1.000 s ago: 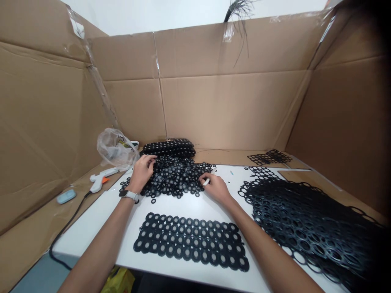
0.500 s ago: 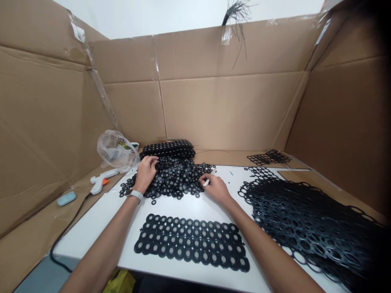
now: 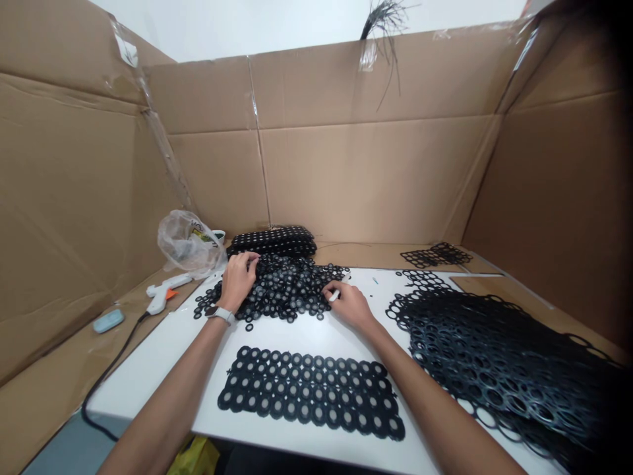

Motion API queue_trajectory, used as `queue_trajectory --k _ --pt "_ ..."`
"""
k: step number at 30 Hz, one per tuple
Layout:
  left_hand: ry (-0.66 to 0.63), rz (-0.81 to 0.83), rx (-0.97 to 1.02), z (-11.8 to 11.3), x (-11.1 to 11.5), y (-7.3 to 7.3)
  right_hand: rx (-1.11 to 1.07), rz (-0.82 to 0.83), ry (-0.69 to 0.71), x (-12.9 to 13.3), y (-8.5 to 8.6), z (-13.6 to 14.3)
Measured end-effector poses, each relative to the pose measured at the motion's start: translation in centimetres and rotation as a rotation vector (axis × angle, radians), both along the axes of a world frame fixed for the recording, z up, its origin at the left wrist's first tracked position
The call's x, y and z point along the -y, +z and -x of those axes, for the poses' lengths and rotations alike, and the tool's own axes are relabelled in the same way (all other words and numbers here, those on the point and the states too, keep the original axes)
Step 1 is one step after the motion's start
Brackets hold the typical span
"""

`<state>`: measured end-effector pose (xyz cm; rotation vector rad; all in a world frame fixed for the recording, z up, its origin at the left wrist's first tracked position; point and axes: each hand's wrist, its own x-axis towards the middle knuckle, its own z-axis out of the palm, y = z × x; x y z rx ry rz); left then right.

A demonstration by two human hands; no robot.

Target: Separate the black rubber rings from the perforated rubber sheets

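Observation:
My left hand (image 3: 239,282), with a watch on its wrist, is at the left upper side of a heap of small black rings (image 3: 284,287). Its thumb and fingertips come together over the rings; anything between them is too small to make out. My right hand (image 3: 350,305) rests at the heap's right edge, fingers closed round a slim white pen-like tool (image 3: 335,295). Nearer to me, between my forearms, lies a flat black panel (image 3: 311,389) of joined rings in rows, with pale round centres.
Stacked black ring sheets (image 3: 494,356) cover the table's right side. Folded dotted black pieces (image 3: 271,239) lie behind the heap. On the left are a white glue gun (image 3: 158,300) with its cord, a light blue case (image 3: 108,321) and a clear plastic bag (image 3: 185,241). Cardboard walls (image 3: 376,178) surround the table.
My left hand has shifted slightly to the right over the heap, its thumb nearer the fingertips. The right hand stays in place with the white tool.

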<state>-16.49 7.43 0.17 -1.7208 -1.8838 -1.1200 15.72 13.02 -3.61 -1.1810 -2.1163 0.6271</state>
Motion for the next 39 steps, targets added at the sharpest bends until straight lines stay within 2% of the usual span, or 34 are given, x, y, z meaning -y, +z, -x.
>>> queue_trajectory --k 18,39 --pt "-0.002 0.019 -0.022 -0.23 0.36 0.09 0.000 -0.005 -0.001 -0.16 -0.21 -0.03" --pt "-0.067 0.055 -0.049 -0.32 0.55 0.14 0.005 -0.003 -0.007 -0.14 -0.19 0.01"
